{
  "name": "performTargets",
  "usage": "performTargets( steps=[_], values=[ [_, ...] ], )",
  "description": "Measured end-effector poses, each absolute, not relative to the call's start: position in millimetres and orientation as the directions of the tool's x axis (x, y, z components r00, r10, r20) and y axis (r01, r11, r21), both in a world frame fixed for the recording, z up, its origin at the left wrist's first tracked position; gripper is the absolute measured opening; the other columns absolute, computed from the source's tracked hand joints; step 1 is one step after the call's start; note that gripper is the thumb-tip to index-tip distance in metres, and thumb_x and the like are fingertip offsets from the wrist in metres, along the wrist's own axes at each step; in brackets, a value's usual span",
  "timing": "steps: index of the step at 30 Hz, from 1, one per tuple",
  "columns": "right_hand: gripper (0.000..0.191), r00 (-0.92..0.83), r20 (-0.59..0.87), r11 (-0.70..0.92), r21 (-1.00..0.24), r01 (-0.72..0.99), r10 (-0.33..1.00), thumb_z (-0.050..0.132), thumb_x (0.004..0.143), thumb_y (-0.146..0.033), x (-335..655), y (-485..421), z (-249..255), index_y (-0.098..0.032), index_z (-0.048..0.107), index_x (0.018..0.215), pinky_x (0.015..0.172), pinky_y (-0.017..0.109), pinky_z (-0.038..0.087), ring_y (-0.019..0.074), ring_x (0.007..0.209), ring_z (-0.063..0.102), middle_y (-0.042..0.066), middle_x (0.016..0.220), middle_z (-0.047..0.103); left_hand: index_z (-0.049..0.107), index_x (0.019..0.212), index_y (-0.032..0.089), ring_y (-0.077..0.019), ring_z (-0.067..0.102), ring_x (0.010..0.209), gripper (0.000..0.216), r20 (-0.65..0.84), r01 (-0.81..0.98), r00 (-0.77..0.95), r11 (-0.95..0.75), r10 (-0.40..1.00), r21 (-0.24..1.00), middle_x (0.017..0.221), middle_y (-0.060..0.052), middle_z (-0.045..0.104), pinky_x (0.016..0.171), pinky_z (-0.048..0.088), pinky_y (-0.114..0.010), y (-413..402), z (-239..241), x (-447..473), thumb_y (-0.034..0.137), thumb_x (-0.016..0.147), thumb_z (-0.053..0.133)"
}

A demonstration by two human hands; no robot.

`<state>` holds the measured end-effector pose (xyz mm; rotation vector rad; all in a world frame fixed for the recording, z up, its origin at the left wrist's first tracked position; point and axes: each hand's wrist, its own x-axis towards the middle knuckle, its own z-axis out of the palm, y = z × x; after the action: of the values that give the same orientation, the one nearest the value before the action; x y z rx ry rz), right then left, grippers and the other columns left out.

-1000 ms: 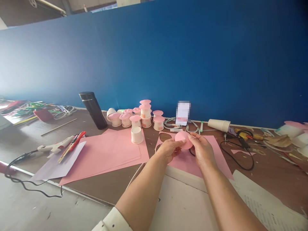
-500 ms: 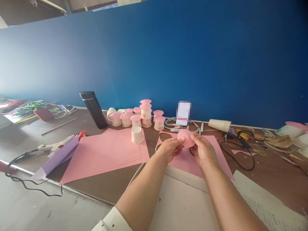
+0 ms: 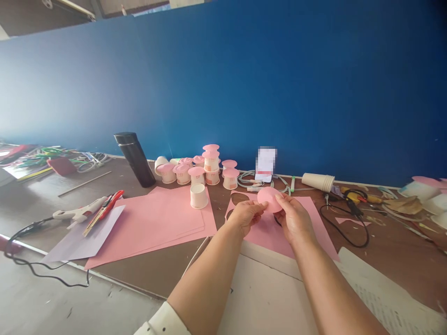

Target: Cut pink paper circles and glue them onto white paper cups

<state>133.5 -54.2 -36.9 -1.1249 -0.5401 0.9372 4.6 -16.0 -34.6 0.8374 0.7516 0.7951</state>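
Between both hands is a round pink paper disc [image 3: 268, 197], held above a pink sheet with round holes cut in it [image 3: 307, 218]. My left hand [image 3: 247, 215] pinches the disc's lower left edge between thumb and fingers. On its right edge, my right hand [image 3: 294, 216] grips it with the thumb on top. To the left, a plain paper cup [image 3: 199, 196] rests on a stack of pink sheets [image 3: 150, 223]. Behind it stand several paper cups with pink round tops [image 3: 197, 174], some stacked as a tower [image 3: 211, 160].
A glue gun [image 3: 78, 211] and a red cutter knife [image 3: 104, 211] lie by a purple sheet [image 3: 91, 237] at left. A black bottle [image 3: 135, 160] stands behind. Nested paper cups [image 3: 318, 181], cables and a phone [image 3: 266, 164] line the blue partition [image 3: 279, 83].
The purple sheet, curled up before, now lies flatter and uncovers the cutter knife. My hands stay nearly in place; the left fingers have shifted slightly along the disc's edge.
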Motion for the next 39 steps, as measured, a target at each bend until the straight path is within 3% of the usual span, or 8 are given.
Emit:
performTargets(
  steps=[6,9,11,15,19,24,30,39],
  values=[
    [0.04,0.465,-0.078,0.122,-0.915,-0.384,0.882,0.084,0.062,-0.032,133,-55,-35,-0.02,0.072,0.098,0.063,0.021,0.05,0.0147,0.079,0.065,0.002,0.089,0.073,0.059,0.065,0.016,-0.007,0.039,0.056,0.042,-0.197,-0.23,0.446,0.324,0.873,0.917,0.06,0.003,0.048,0.059,0.032,-0.024,-16,-34,5,0.047,0.055,0.085],
    [0.035,0.493,-0.112,0.124,-0.898,-0.422,0.863,0.082,0.062,-0.029,135,-56,-32,-0.021,0.072,0.095,0.061,0.019,0.049,0.0129,0.077,0.063,0.001,0.087,0.072,0.07,0.096,0.017,-0.0106,0.049,0.063,0.05,-0.12,-0.023,0.397,0.141,0.91,0.99,0.074,0.0,0.061,0.064,0.037,-0.025,-16,-28,0,0.05,0.061,0.082],
    [0.032,0.519,-0.135,0.132,-0.886,-0.445,0.844,0.081,0.061,-0.027,136,-57,-30,-0.021,0.072,0.092,0.06,0.018,0.048,0.0119,0.077,0.062,0.0,0.086,0.072,0.067,0.113,0.019,-0.0153,0.057,0.074,0.06,-0.017,0.108,0.24,-0.009,0.971,0.994,0.089,-0.003,0.067,0.069,0.042,-0.028,-14,-19,-8,0.051,0.064,0.08],
    [0.032,0.58,-0.162,0.158,-0.873,-0.461,0.798,0.08,0.059,-0.025,139,-57,-28,-0.021,0.07,0.089,0.061,0.018,0.049,0.012,0.08,0.062,0.0,0.089,0.072,0.068,0.105,0.021,-0.0192,0.062,0.091,0.028,0.321,0.301,-0.224,-0.248,0.92,0.921,0.099,-0.006,0.068,0.085,0.045,-0.032,-2,1,-40,0.038,0.085,0.06],
    [0.037,0.644,-0.106,0.168,-0.922,-0.35,0.757,0.077,0.061,-0.03,145,-55,-33,-0.019,0.07,0.095,0.062,0.021,0.05,0.0144,0.081,0.063,0.002,0.091,0.071,0.057,0.125,0.023,-0.0273,0.048,0.125,0.048,0.343,0.459,-0.589,-0.046,0.731,0.887,0.129,-0.011,0.057,0.104,0.038,-0.04,12,9,-69,0.041,0.081,0.063],
    [0.049,0.699,-0.017,-0.04,-0.999,0.017,0.715,0.068,0.067,-0.037,164,-52,-40,-0.015,0.069,0.111,0.061,0.03,0.051,0.0222,0.077,0.067,0.008,0.096,0.073,0.018,0.152,0.017,-0.0342,0.025,0.144,0.106,0.086,0.532,-0.585,0.301,0.807,0.792,0.158,-0.02,0.021,0.116,0.023,-0.048,24,-4,-74,0.046,0.068,0.075],
    [0.051,0.614,0.044,-0.309,-0.834,0.457,0.788,0.057,0.077,-0.04,186,-54,-43,-0.015,0.066,0.121,0.082,0.034,0.051,0.0277,0.104,0.066,0.013,0.117,0.071,0.0,0.155,0.018,-0.0359,0.043,0.134,0.107,-0.065,0.61,-0.481,0.387,0.875,0.691,0.15,-0.02,0.04,0.107,0.036,-0.051,23,-8,-77,0.033,0.075,0.068],
    [0.044,0.603,-0.001,-0.453,-0.661,0.598,0.798,0.059,0.077,-0.037,193,-55,-45,-0.017,0.07,0.115,0.091,0.043,0.046,0.0336,0.108,0.064,0.016,0.117,0.069,0.009,0.155,0.014,-0.0358,0.041,0.135,0.091,0.005,0.678,-0.498,0.386,0.867,0.626,0.148,-0.021,0.042,0.107,0.035,-0.053,23,-10,-76,0.028,0.08,0.059]
  ],
)
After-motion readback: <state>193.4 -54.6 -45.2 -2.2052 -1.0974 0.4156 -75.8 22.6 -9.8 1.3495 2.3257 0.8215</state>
